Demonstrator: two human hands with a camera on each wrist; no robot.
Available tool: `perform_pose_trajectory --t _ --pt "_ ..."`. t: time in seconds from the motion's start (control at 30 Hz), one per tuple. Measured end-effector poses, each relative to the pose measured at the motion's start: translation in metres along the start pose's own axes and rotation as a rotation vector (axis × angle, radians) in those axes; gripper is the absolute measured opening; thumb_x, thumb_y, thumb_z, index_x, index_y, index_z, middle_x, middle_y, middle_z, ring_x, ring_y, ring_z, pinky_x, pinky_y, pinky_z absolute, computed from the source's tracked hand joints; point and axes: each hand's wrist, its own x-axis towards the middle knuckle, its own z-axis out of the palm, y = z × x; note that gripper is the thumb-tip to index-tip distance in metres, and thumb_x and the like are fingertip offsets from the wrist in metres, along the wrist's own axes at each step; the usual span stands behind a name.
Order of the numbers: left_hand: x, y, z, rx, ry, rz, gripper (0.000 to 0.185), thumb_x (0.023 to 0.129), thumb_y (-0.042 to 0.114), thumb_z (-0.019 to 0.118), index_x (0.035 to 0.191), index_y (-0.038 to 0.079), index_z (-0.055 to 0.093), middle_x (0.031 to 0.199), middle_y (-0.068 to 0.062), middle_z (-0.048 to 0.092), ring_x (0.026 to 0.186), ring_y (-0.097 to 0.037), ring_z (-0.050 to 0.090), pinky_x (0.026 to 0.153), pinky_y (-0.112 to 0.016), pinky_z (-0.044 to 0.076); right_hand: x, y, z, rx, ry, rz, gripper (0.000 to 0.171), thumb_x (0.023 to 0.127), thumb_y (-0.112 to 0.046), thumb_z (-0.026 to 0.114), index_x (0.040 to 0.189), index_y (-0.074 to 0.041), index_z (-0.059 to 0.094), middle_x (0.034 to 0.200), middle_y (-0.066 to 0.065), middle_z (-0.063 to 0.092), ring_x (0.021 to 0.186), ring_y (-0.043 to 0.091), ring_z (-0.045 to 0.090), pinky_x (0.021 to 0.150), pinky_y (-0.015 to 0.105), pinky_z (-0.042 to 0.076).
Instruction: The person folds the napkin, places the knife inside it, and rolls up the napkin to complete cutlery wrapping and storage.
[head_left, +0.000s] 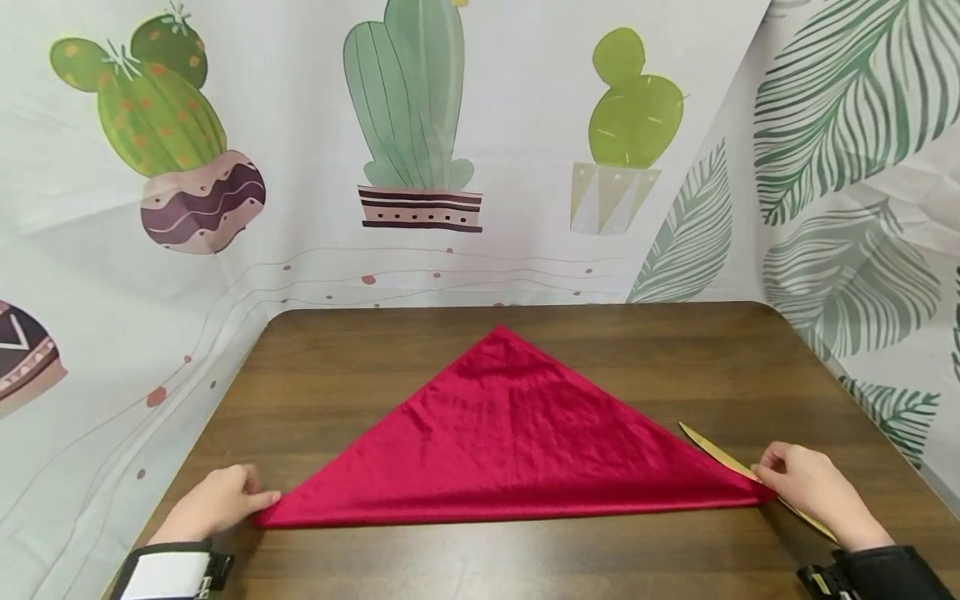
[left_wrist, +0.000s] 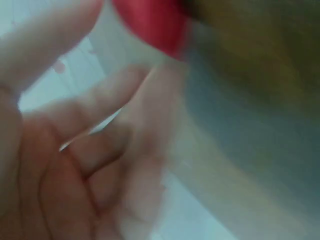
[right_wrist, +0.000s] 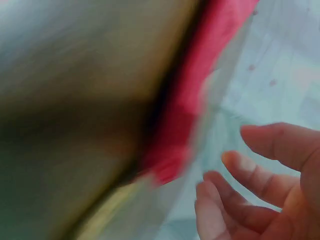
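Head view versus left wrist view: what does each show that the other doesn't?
Only the head view shows the whole red cloth folded into a triangle on the brown table, the right hand at its right corner, a gold strip under that hand, and the cactus backdrop. Only the left wrist view shows the left hand's palm and loosely spread fingers, blurred. Both share the left hand beside the cloth's left corner.

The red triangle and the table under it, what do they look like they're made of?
Red triangle: looks like soft cloth with a slight sheen, perhaps satin or velvet; fine wrinkles catch the light. Table: dark brown with wood grain and a smooth finish, possibly laminate.
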Motion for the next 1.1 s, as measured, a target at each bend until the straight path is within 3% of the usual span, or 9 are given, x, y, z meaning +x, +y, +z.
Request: perform_pose_trajectory --t 0.07,0.17,0.27,0.37,0.53,0.67,0.77,0.9,1.1 --pt "0.007 0.018 -0.003 0.096 0.096 0.016 0.030 0.076 0.033 0.066 0.074 0.006 0.055 0.063 -0.001 0.053 0.057 -0.015 0.049 0.051 -0.034 0.040 0.006 -0.016 -0.003 -0.007 0.085 -0.047 0.009 0.075 -0.012 0.064 0.071 -0.007 0.058 0.068 0.003 0.056 0.060 0.020 0.050 0.054 0.037 0.040" --pt "0.022 0.052 -0.004 0.143 0.222 0.129 0.030 0.076 0.031 0.066 0.081 0.002 0.059 0.074 -0.005 0.058 0.065 -0.020 0.055 0.058 -0.039 0.044 0.021 -0.048 -0.002 -0.004 0.187 -0.152 0.013 0.075 -0.013 0.065 0.080 -0.002 0.061 0.078 0.011 0.059 0.072 0.029 0.057 0.062 0.042 0.044" --pt "0.043 0.091 0.003 0.176 0.265 0.240 0.035 0.075 0.030 0.068 0.088 -0.001 0.060 0.084 -0.011 0.057 0.076 -0.026 0.057 0.066 -0.042 0.046 0.042 -0.082 0.009 0.003 0.201 -0.251 0.024 0.077 -0.016 0.065 0.092 0.003 0.061 0.091 0.017 0.060 0.087 0.035 0.056 0.074 0.046 0.043" --pt "0.069 0.127 0.019 0.195 0.212 0.331 0.045 0.073 0.032 0.070 0.098 -0.003 0.059 0.098 -0.016 0.054 0.090 -0.032 0.054 0.074 -0.042 0.046 0.066 -0.111 0.028 0.018 0.129 -0.342 0.037 0.078 -0.021 0.065 0.104 0.005 0.058 0.103 0.021 0.056 0.096 0.038 0.052 0.082 0.047 0.040" --pt "0.103 0.169 0.049 0.212 0.013 0.381 0.066 0.069 0.042 0.072 0.120 0.006 0.051 0.125 -0.020 0.041 0.112 -0.038 0.039 0.083 -0.046 0.041 0.098 -0.150 0.059 0.054 -0.066 -0.467 0.054 0.077 -0.029 0.066 0.119 0.001 0.051 0.123 0.026 0.043 0.109 0.043 0.042 0.087 0.051 0.036" --pt "0.115 0.183 0.068 0.210 -0.085 0.379 0.078 0.064 0.044 0.074 0.128 0.013 0.045 0.133 -0.018 0.033 0.118 -0.041 0.031 0.086 -0.050 0.037 0.109 -0.169 0.076 -0.006 -0.261 -0.381 0.072 0.072 -0.039 0.069 0.131 -0.007 0.041 0.134 0.023 0.032 0.116 0.045 0.032 0.083 0.059 0.034" --pt "0.118 0.185 0.078 0.237 -0.118 0.381 0.081 0.060 0.045 0.076 0.129 0.015 0.045 0.133 -0.017 0.033 0.118 -0.041 0.030 0.085 -0.050 0.038 0.111 -0.175 0.084 -0.052 -0.350 -0.308 0.078 0.068 -0.040 0.072 0.132 -0.010 0.040 0.136 0.022 0.029 0.117 0.047 0.029 0.080 0.062 0.033" --pt "0.120 0.185 0.083 0.277 -0.104 0.391 0.081 0.058 0.045 0.077 0.127 0.015 0.048 0.130 -0.016 0.036 0.116 -0.039 0.032 0.082 -0.047 0.041 0.111 -0.175 0.088 -0.061 -0.364 -0.310 0.077 0.066 -0.038 0.074 0.129 -0.006 0.043 0.132 0.025 0.032 0.115 0.049 0.029 0.085 0.057 0.033" --pt "0.120 0.186 0.077 0.277 -0.086 0.379 0.081 0.057 0.044 0.078 0.126 0.015 0.049 0.130 -0.016 0.037 0.116 -0.039 0.032 0.080 -0.046 0.042 0.118 -0.175 0.088 -0.058 -0.337 -0.368 0.077 0.066 -0.041 0.073 0.128 -0.006 0.045 0.129 0.025 0.036 0.116 0.043 0.030 0.085 0.050 0.035"
